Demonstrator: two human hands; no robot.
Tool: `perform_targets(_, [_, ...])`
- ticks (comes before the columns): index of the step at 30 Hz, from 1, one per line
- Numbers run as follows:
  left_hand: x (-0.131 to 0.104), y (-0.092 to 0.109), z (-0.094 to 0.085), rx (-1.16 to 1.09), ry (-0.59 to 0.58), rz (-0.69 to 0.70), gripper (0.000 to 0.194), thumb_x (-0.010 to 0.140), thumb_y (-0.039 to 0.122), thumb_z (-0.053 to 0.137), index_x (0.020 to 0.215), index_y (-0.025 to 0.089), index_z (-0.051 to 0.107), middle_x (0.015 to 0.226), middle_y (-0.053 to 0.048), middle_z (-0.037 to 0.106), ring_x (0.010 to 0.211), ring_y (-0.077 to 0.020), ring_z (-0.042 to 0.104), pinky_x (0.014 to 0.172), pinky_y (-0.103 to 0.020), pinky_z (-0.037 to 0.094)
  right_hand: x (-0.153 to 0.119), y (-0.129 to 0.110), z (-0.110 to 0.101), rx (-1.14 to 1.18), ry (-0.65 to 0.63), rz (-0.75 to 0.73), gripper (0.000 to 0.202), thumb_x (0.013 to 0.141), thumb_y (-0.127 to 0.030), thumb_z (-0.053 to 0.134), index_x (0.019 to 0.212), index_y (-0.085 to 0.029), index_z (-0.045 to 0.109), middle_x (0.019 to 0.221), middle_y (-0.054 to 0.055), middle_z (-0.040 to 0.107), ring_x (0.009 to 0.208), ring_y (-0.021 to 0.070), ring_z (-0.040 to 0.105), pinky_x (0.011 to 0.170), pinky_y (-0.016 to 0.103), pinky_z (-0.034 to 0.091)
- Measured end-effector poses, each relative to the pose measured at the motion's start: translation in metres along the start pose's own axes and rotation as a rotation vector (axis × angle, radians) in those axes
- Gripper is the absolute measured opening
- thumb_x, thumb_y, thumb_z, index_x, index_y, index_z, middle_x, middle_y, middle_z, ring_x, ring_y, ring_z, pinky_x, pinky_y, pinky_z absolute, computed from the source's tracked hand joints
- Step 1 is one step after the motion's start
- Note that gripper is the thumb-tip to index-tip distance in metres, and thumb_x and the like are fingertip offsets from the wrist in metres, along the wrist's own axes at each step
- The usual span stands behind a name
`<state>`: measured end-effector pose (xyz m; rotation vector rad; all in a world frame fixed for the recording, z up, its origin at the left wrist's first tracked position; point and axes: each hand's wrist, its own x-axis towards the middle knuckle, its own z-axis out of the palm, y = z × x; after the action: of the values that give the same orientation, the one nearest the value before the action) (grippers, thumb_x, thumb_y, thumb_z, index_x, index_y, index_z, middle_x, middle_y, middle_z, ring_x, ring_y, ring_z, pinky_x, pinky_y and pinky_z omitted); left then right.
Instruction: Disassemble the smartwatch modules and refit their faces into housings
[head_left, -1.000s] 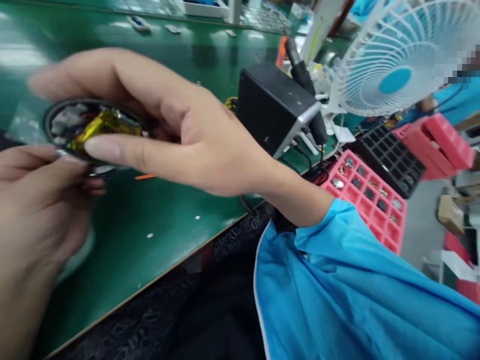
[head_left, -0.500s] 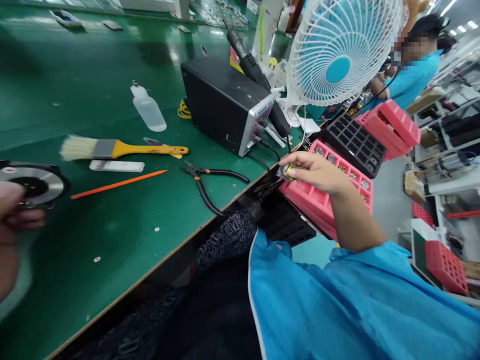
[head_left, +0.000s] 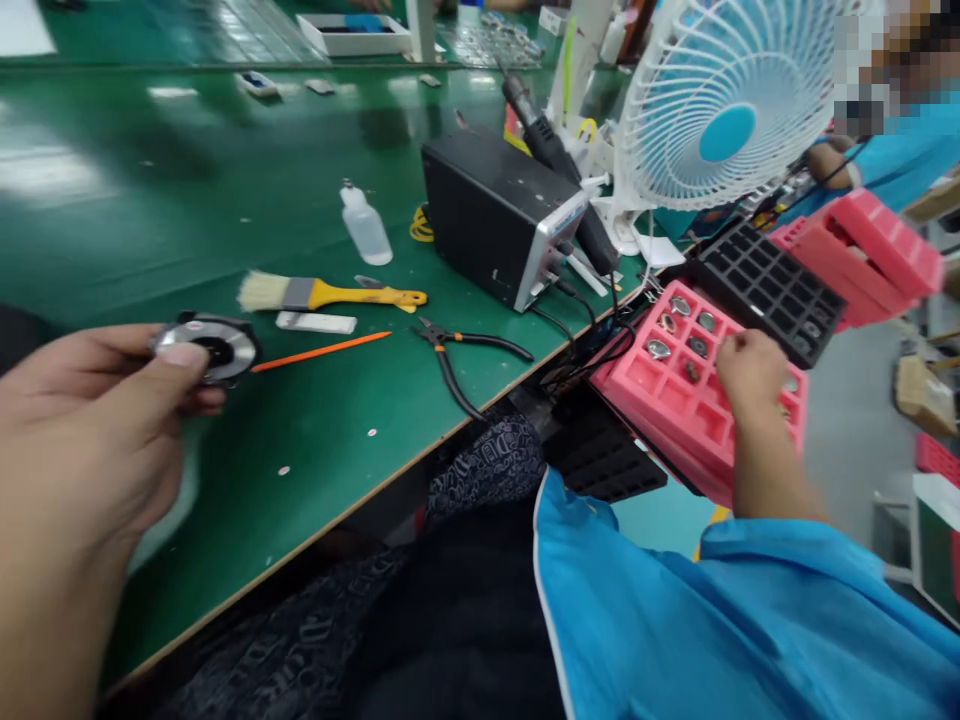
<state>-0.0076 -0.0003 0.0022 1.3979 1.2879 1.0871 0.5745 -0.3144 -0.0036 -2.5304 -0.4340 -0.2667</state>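
Note:
My left hand [head_left: 127,420], at the left over the bench, pinches a round black-and-silver part [head_left: 238,350] that looks like a watch case. Its thumb lies across the silver ring beside the dark centre. At the right, my right hand [head_left: 752,375] is over the pink compartment tray [head_left: 651,380], its fingers curled together and pointing down at a compartment. Whatever those fingers hold, if anything, is hidden. Several small round metal parts, such as a silver one [head_left: 658,349], lie in the tray's compartments.
On the green bench [head_left: 330,400] lie cutting pliers [head_left: 442,350], an orange stick [head_left: 330,350], a brush [head_left: 300,292] and a squeeze bottle [head_left: 366,228]. Behind stand a black control box [head_left: 487,215] and a white fan [head_left: 720,110]. A black tray [head_left: 772,285] adjoins the pink one. A co-worker [head_left: 900,150] is far right.
My right hand has moved right and down from the tray's near corner, where it held a small round part, to its compartments. My left hand and its part show further into view.

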Motion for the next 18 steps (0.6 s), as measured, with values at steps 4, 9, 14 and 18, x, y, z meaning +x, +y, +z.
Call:
perform_targets(4, [-0.022, 0.026, 0.002, -0.012, -0.037, -0.009, 0.048, 0.079, 0.042, 0.106, 0.110, 0.018, 0.080, 0.094, 0.006, 0.079, 0.075, -0.0073, 0.062, 0.070, -0.024, 0.048, -0.008, -0.024, 0.011, 0.110, 0.079, -0.266, 0.023, 0.105, -0.033, 0.076, 0.083, -0.028, 0.069, 0.086, 0.013, 0.076, 0.083, 0.0289, 0.070, 0.091, 0.051, 0.055])
perform_targets(9, [-0.068, 0.027, -0.019, 0.222, -0.241, -0.034, 0.045, 0.091, 0.049, 0.095, 0.125, 0.022, 0.083, 0.097, -0.002, 0.084, 0.080, -0.0188, 0.072, 0.072, -0.034, 0.058, -0.055, -0.085, 0.039, 0.374, 0.082, -0.810, 0.022, 0.096, -0.045, 0.074, 0.090, -0.026, 0.086, 0.084, 0.018, 0.082, 0.079, 0.0329, 0.075, 0.080, 0.051, 0.053])
perform_targets(14, [-0.114, 0.013, -0.035, 0.575, -0.328, 0.107, 0.046, 0.112, 0.058, 0.069, 0.135, 0.024, 0.090, 0.128, -0.012, 0.092, 0.120, -0.0355, 0.086, 0.109, -0.055, 0.069, -0.120, -0.150, 0.063, 0.600, -0.116, -1.251, 0.013, 0.108, -0.028, 0.077, 0.107, -0.026, 0.089, 0.093, 0.007, 0.088, 0.082, 0.0245, 0.083, 0.077, 0.039, 0.064])
perform_targets(18, [-0.132, -0.003, -0.028, 0.728, -0.166, 0.276, 0.043, 0.120, 0.044, 0.059, 0.139, 0.019, 0.088, 0.125, -0.014, 0.088, 0.108, -0.0315, 0.084, 0.101, -0.050, 0.071, -0.154, -0.193, 0.075, 0.748, -0.264, -1.435, 0.011, 0.108, -0.015, 0.078, 0.115, -0.018, 0.085, 0.103, 0.012, 0.088, 0.091, 0.0261, 0.084, 0.083, 0.041, 0.068])
